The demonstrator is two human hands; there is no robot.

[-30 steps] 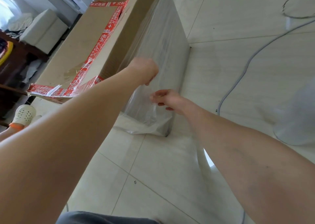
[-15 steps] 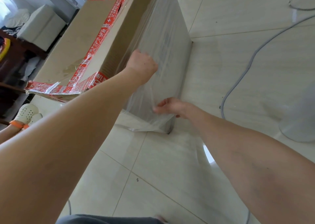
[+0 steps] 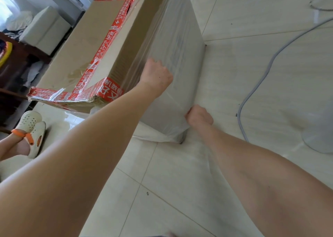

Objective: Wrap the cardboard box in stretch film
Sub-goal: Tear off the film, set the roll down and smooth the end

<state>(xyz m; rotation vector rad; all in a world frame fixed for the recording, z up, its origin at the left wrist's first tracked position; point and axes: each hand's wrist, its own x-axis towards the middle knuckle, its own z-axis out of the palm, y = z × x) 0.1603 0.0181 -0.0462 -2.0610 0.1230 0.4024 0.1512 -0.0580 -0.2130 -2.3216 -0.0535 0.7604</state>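
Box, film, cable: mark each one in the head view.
Box (image 3: 81,47), head view, bare cardboard top face.
Film (image 3: 176,38), head view, wrapped side face of the box.
Cable (image 3: 269,67), head view, its curve on the floor tiles.

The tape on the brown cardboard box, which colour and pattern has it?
Red tape with white printed characters; head view.

At your 3 o'clock a grey cable (image 3: 240,114) snakes over pale floor tiles (image 3: 180,191). At 9, white clogs (image 3: 34,128) with orange straps. Towards 10, a white ottoman (image 3: 45,29) beside dark wooden furniture (image 3: 14,65).
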